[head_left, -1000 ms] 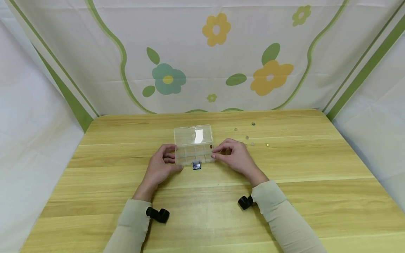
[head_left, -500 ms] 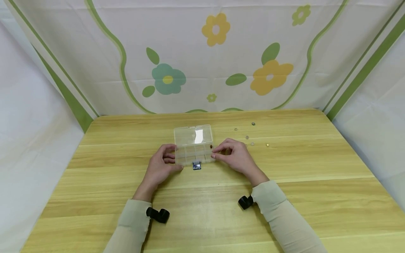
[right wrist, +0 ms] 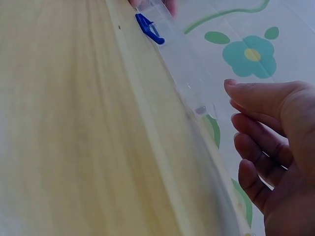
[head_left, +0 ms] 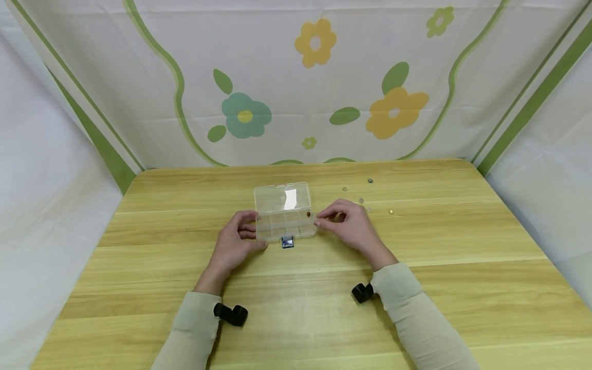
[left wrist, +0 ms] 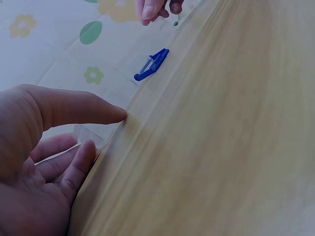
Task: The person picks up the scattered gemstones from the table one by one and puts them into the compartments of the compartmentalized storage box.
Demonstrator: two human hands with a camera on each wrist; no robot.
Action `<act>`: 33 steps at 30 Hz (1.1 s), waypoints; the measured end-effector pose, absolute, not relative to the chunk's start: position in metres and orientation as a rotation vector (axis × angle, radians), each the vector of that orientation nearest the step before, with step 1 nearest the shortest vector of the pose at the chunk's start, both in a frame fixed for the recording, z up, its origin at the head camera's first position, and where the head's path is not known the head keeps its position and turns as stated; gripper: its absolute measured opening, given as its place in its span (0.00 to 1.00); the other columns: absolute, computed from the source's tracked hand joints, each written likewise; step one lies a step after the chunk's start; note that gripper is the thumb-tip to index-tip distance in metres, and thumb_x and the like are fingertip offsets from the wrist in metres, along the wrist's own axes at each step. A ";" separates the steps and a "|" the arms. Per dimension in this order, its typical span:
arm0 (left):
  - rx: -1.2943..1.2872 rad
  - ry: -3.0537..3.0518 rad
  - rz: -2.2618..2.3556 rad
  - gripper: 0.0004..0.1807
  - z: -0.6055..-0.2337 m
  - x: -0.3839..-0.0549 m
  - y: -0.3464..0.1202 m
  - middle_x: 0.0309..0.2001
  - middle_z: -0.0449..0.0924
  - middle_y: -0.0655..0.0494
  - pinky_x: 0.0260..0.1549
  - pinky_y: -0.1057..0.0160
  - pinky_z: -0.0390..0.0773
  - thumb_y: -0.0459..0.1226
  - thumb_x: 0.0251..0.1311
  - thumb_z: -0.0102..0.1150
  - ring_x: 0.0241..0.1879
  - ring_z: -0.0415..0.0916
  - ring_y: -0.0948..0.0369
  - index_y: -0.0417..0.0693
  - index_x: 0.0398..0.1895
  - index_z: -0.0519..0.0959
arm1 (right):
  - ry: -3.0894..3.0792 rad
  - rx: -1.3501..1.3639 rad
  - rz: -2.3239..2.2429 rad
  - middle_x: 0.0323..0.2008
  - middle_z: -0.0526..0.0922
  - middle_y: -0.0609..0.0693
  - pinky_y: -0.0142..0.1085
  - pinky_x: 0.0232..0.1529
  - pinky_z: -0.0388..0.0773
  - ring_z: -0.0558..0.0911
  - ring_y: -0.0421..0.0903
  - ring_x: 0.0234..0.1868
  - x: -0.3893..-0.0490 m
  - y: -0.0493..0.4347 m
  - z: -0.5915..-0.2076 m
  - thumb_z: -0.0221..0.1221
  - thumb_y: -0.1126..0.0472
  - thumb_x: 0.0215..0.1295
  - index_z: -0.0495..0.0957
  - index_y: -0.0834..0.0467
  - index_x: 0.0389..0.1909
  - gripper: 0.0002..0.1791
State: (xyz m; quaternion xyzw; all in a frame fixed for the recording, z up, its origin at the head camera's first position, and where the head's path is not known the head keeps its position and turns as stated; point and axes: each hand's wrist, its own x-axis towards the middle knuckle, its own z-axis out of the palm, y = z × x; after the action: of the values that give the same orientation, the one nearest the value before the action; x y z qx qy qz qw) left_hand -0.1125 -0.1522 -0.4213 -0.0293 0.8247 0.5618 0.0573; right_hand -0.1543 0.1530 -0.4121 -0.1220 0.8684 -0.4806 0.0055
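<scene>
A clear plastic compartment box [head_left: 278, 221] lies on the table with its lid [head_left: 273, 198] raised at the back. Its blue latch [head_left: 288, 242] hangs at the front edge. My left hand [head_left: 233, 244] grips the box's left end, thumb at the front corner and fingers at the side. Just off the right end is my right hand [head_left: 349, 226], thumb and forefinger close together, other fingers loosely curled. Nothing shows between those fingertips in the right wrist view. One small brown bead [head_left: 308, 214] sits in the back right compartment. A tiny green thing [left wrist: 175, 23] appears under the right hand in the left wrist view.
Several small bead-like pieces lie on the wooden table [head_left: 296, 308] right of the box, including a dark one [head_left: 370, 181] and a gold one [head_left: 391, 211]. A flower-printed cloth [head_left: 287, 67] hangs behind the table.
My right hand stayed at the box's right end, then shifted slightly right, away from its wall. The left hand and the box have not moved.
</scene>
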 end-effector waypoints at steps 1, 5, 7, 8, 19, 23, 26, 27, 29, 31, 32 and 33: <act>-0.087 2.502 1.702 0.41 -0.421 -0.113 -0.152 0.58 0.80 0.41 0.53 0.62 0.80 0.28 0.53 0.80 0.52 0.81 0.50 0.47 0.72 0.74 | 2.725 -0.375 -1.507 0.41 0.90 0.45 0.34 0.42 0.78 0.82 0.46 0.40 -0.155 0.155 -0.412 0.78 0.55 0.63 0.93 0.48 0.40 0.07; -0.085 2.505 1.699 0.40 -0.421 -0.112 -0.152 0.58 0.80 0.41 0.53 0.62 0.80 0.28 0.53 0.80 0.53 0.81 0.50 0.47 0.72 0.74 | 2.747 -0.349 -1.518 0.41 0.89 0.46 0.33 0.43 0.79 0.82 0.46 0.42 -0.157 0.164 -0.410 0.77 0.55 0.63 0.93 0.49 0.40 0.07; -0.085 2.508 1.696 0.40 -0.421 -0.112 -0.152 0.58 0.80 0.41 0.53 0.62 0.79 0.28 0.54 0.79 0.53 0.81 0.50 0.47 0.72 0.74 | 2.754 -0.331 -1.527 0.41 0.89 0.46 0.33 0.43 0.79 0.82 0.46 0.43 -0.159 0.169 -0.410 0.77 0.54 0.64 0.93 0.50 0.40 0.07; -0.085 2.509 1.695 0.40 -0.421 -0.112 -0.152 0.58 0.80 0.41 0.53 0.62 0.79 0.28 0.54 0.79 0.53 0.81 0.50 0.47 0.72 0.74 | 2.758 -0.319 -1.530 0.42 0.89 0.46 0.33 0.43 0.79 0.82 0.46 0.44 -0.159 0.172 -0.410 0.77 0.54 0.64 0.93 0.50 0.39 0.07; -0.086 2.514 1.695 0.40 -0.422 -0.112 -0.152 0.57 0.81 0.40 0.55 0.59 0.81 0.28 0.54 0.79 0.52 0.81 0.50 0.47 0.72 0.74 | 2.828 -0.097 -1.499 0.45 0.88 0.49 0.33 0.45 0.79 0.81 0.47 0.45 -0.165 0.207 -0.411 0.75 0.47 0.66 0.92 0.49 0.43 0.12; -0.086 2.507 1.702 0.40 -0.422 -0.112 -0.152 0.57 0.81 0.40 0.55 0.59 0.81 0.28 0.53 0.79 0.53 0.82 0.50 0.46 0.72 0.74 | 2.851 -0.047 -1.472 0.46 0.88 0.50 0.33 0.45 0.78 0.82 0.48 0.45 -0.166 0.217 -0.411 0.74 0.46 0.67 0.92 0.50 0.45 0.13; -0.086 2.505 1.703 0.40 -0.422 -0.112 -0.152 0.57 0.80 0.40 0.55 0.58 0.81 0.28 0.54 0.79 0.53 0.82 0.49 0.46 0.72 0.74 | 2.868 -0.015 -1.454 0.48 0.87 0.50 0.32 0.45 0.77 0.81 0.48 0.46 -0.167 0.225 -0.411 0.74 0.45 0.67 0.92 0.50 0.46 0.15; -0.085 2.505 1.703 0.40 -0.422 -0.112 -0.152 0.57 0.80 0.40 0.55 0.57 0.81 0.28 0.54 0.79 0.53 0.82 0.49 0.46 0.72 0.74 | 2.872 -0.003 -1.448 0.48 0.87 0.50 0.32 0.45 0.77 0.81 0.48 0.46 -0.167 0.228 -0.411 0.74 0.45 0.67 0.92 0.50 0.47 0.15; -0.082 2.507 1.701 0.40 -0.421 -0.111 -0.152 0.57 0.80 0.40 0.56 0.57 0.81 0.28 0.54 0.79 0.53 0.82 0.49 0.46 0.72 0.74 | 2.879 0.010 -1.436 0.50 0.87 0.51 0.33 0.48 0.76 0.80 0.48 0.48 -0.168 0.234 -0.410 0.74 0.45 0.67 0.92 0.50 0.49 0.16; -0.082 2.507 1.702 0.40 -0.421 -0.112 -0.152 0.57 0.80 0.40 0.56 0.57 0.81 0.28 0.54 0.79 0.53 0.82 0.49 0.46 0.72 0.74 | 2.886 0.024 -1.415 0.53 0.86 0.51 0.36 0.51 0.74 0.78 0.49 0.51 -0.168 0.240 -0.409 0.74 0.45 0.67 0.91 0.51 0.51 0.18; -0.082 2.507 1.702 0.40 -0.421 -0.112 -0.152 0.57 0.80 0.40 0.56 0.57 0.81 0.28 0.54 0.79 0.53 0.82 0.49 0.46 0.72 0.74 | 2.891 0.028 -1.398 0.54 0.86 0.51 0.39 0.54 0.73 0.77 0.50 0.54 -0.168 0.243 -0.409 0.74 0.45 0.67 0.91 0.51 0.51 0.18; -0.083 2.506 1.703 0.40 -0.421 -0.112 -0.152 0.57 0.80 0.40 0.55 0.57 0.81 0.28 0.54 0.79 0.53 0.82 0.49 0.46 0.72 0.74 | 2.897 0.030 -1.381 0.55 0.85 0.51 0.42 0.56 0.72 0.77 0.52 0.56 -0.168 0.246 -0.409 0.74 0.46 0.67 0.90 0.51 0.52 0.19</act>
State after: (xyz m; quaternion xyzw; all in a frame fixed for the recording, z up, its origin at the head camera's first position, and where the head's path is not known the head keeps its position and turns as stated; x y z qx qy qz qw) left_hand -0.1116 -0.1518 -0.4211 -0.0275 0.8255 0.5611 0.0553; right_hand -0.1677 0.2460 -0.4091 0.0095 0.9021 -0.4301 -0.0337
